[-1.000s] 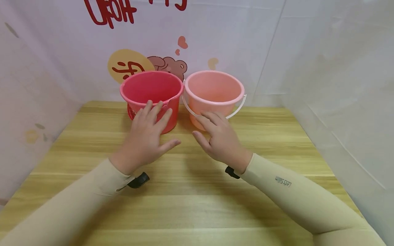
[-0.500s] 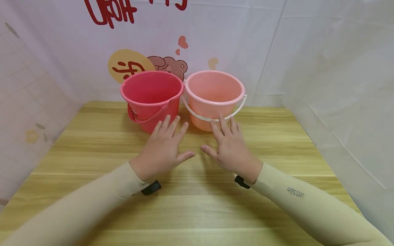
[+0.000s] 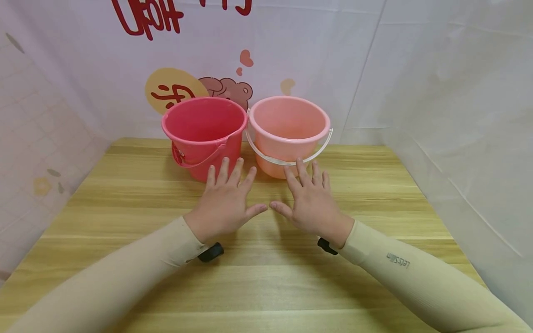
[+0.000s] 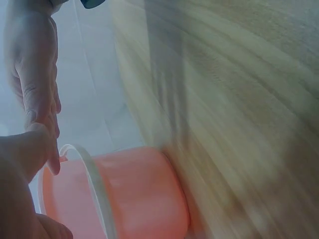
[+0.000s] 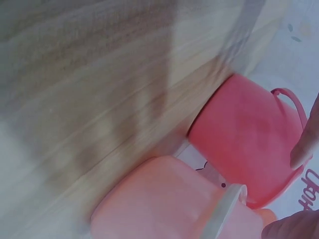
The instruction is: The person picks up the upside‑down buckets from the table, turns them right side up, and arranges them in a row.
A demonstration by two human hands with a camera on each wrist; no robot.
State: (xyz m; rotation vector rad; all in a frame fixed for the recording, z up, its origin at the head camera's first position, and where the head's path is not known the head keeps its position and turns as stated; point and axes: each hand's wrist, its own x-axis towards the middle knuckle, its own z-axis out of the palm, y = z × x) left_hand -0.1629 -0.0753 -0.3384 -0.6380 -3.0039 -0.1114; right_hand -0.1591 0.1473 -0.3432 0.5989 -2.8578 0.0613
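Observation:
A deep pink bucket (image 3: 208,152) with a matching handle stands upright at the back of the table. Right beside it is a light pink bucket (image 3: 283,150), its white handle (image 3: 272,160) hanging down at the front. My left hand (image 3: 222,203) is held palm down over the table with fingers spread, in front of the deep pink bucket. Fingers likewise spread, my right hand (image 3: 314,206) hovers before the light pink bucket and overlaps its handle in the head view. The two thumb tips nearly meet. Neither hand holds anything.
The wooden table (image 3: 258,286) reaches up to a printed cloth backdrop (image 3: 308,51) behind the buckets. Pale cloth walls (image 3: 466,129) rise at both sides. Dark wrist straps (image 3: 211,252) show below the sleeves, and the hands cast shadows on the tabletop.
Both hands have drawn back from the buckets toward me and to the right, the left one farther. In the last half second the left moved slightly right, closer to the right thumb. The buckets stay put.

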